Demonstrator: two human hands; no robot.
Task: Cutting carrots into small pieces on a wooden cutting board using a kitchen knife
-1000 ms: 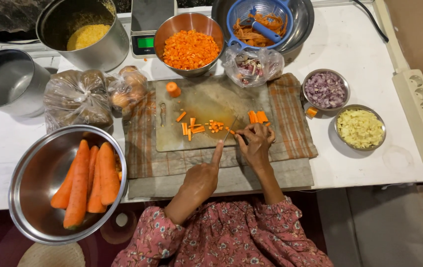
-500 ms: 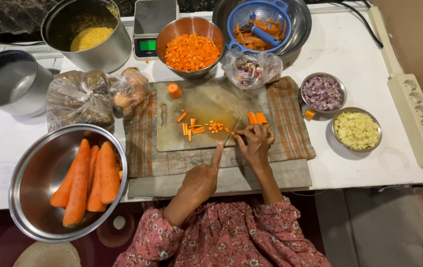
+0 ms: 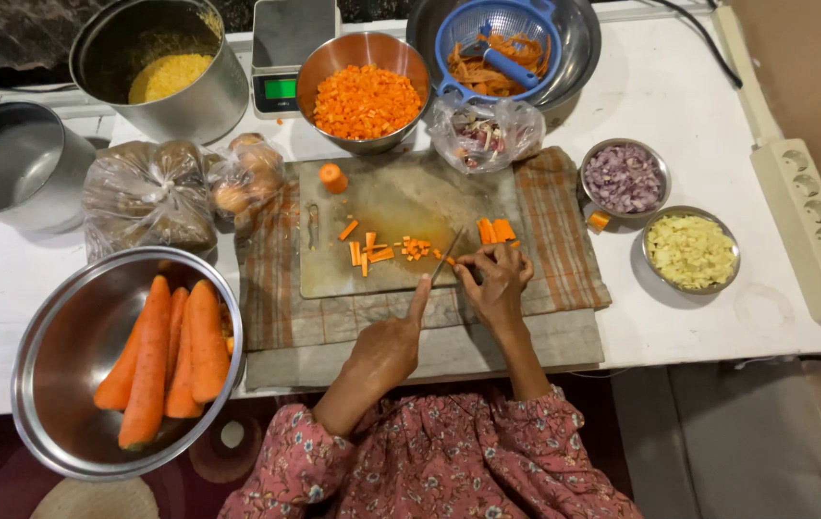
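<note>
The left hand (image 3: 386, 348) was closed around the handle of a knife (image 3: 446, 258), forefinger stretched along its back, the blade slanting up onto the cutting board (image 3: 401, 197). The right hand (image 3: 495, 284) lay just beside the blade at the board's near right corner, its grip bent and pinching over carrot sticks (image 3: 497, 231), though what exactly sat under the fingertips could not be told. On the board lay a scatter of small carrot pieces (image 3: 381, 250) left of the knife, and one carrot stub (image 3: 332, 177) stood near the board's far left corner. The board rested on a checked cloth (image 3: 564, 240) spread over the white worktop (image 3: 698, 86). Left of the board and nearer the person, one large steel bowl (image 3: 55, 384) held four whole carrots (image 3: 165, 356). Beyond the board stood one steel bowl of diced carrot (image 3: 365, 99), with one kitchen scale (image 3: 287, 48) to its left and one blue colander (image 3: 497, 38) of carrot peelings to its right. Two plastic bags (image 3: 156, 197) lay left of the board, a third bag (image 3: 487, 135) at its far right corner. Right of the board sat two small bowls, one of chopped purple onion (image 3: 624, 177) and one of pale yellow chopped bits (image 3: 690, 250). Far left of the board were two pots, one (image 3: 165, 67) holding yellow grain.
</note>
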